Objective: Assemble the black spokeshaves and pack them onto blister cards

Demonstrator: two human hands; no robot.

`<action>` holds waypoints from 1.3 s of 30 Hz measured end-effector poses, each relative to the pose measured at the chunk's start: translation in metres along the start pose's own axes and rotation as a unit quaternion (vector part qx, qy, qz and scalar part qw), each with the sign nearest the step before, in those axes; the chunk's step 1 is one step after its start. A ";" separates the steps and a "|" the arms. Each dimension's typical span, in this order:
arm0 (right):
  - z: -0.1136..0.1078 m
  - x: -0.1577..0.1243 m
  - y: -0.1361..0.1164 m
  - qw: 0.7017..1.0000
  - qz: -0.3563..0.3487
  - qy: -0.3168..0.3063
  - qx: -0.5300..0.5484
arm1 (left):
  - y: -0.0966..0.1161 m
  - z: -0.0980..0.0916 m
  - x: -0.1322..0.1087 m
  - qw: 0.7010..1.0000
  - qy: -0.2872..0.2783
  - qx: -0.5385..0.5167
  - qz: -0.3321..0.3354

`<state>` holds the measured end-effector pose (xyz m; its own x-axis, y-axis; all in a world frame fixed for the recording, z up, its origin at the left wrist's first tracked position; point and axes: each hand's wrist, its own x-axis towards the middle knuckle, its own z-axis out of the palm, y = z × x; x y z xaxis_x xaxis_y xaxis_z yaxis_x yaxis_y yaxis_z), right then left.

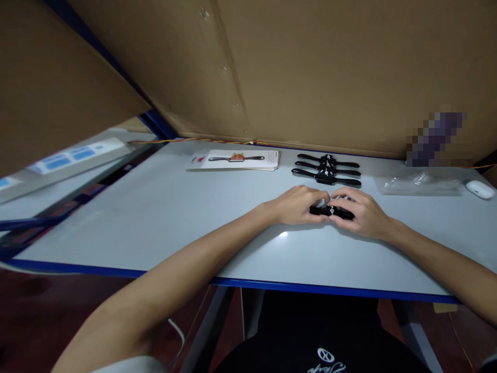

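Note:
A black two-handled tool [331, 211] with a small metal screw at its middle lies on the pale grey table [155, 217]. My left hand [298, 204] grips its left handle with curled fingers. Its right handle is under my right hand [359, 211], whose fingers are also closed round it. The tool's handles are mostly hidden by both hands. Behind them, three more black tools of the same kind [326, 169] lie in a row.
A stack of printed cards [235, 159] showing the tool lies at the back left. Clear plastic bags [421, 183] and a white earbud case [480, 189] sit at the back right. Brown cardboard walls [310, 67] enclose the back and left. The blue table edge [310, 286] runs close to me.

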<state>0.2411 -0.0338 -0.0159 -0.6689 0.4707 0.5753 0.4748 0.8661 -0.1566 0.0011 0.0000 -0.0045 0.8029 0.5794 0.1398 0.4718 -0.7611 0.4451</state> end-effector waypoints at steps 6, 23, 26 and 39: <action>0.000 -0.001 0.001 1.000 -0.011 -0.010 0.005 | 0.000 0.000 0.000 1.000 -0.002 0.006 0.003; 0.002 -0.003 0.005 1.000 -0.021 -0.007 -0.009 | -0.002 -0.001 -0.001 1.000 -0.003 0.013 0.020; 0.001 -0.003 0.005 1.000 -0.019 -0.010 -0.006 | -0.002 -0.002 -0.001 1.000 -0.008 0.014 0.015; -0.008 0.003 0.002 0.999 0.007 0.001 -0.049 | -0.001 0.000 -0.001 1.000 -0.007 0.016 0.007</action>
<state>0.2448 -0.0321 -0.0084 -0.6602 0.4830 0.5752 0.5380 0.8385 -0.0866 -0.0003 0.0009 -0.0048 0.8141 0.5654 0.1329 0.4724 -0.7777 0.4146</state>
